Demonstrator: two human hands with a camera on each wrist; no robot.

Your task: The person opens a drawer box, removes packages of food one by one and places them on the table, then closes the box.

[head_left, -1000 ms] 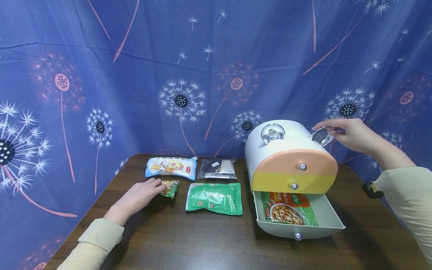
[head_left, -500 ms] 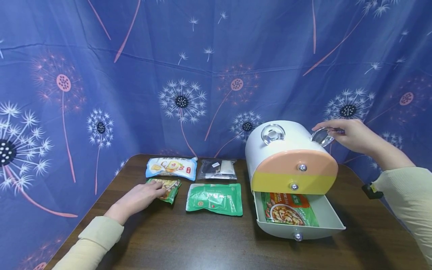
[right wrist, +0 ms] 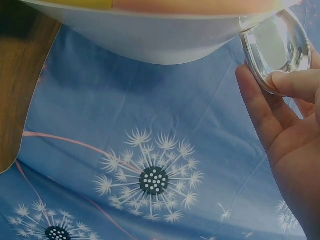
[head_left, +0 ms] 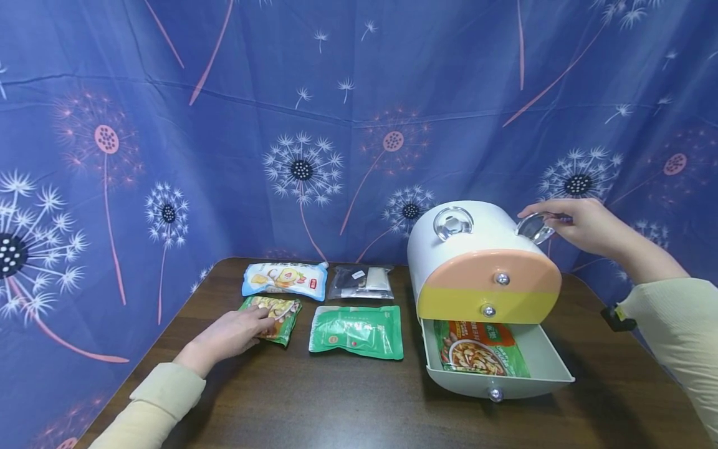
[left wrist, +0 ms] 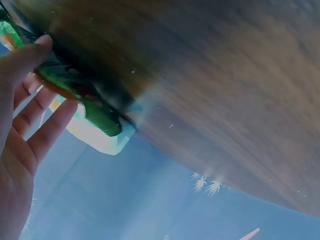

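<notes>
My left hand (head_left: 231,337) pinches the near edge of a green and yellow food packet (head_left: 283,310) at the table's left. In the left wrist view, the thumb lies on one side of this packet (left wrist: 100,114) and the fingers on the other. Over at the right, my right hand (head_left: 586,227) holds a shiny silver ear-shaped disc (head_left: 535,227) on top of a white drawer box (head_left: 482,218). Thumb and fingers grip the disc's rim in the right wrist view. The box's bottom drawer (head_left: 546,358) is pulled out, with a red and green food packet (head_left: 477,352) inside.
A green pouch (head_left: 356,332) lies between the left hand and the box. Behind are a blue and white packet (head_left: 285,280) and a clear bag (head_left: 360,282) with dark and white contents. A blue dandelion-print cloth (head_left: 348,75) hangs behind the brown table (head_left: 336,405).
The left hand has drawn back slightly, and more of the green and yellow packet shows, lying flatter than before. The right hand stays on the silver disc.
</notes>
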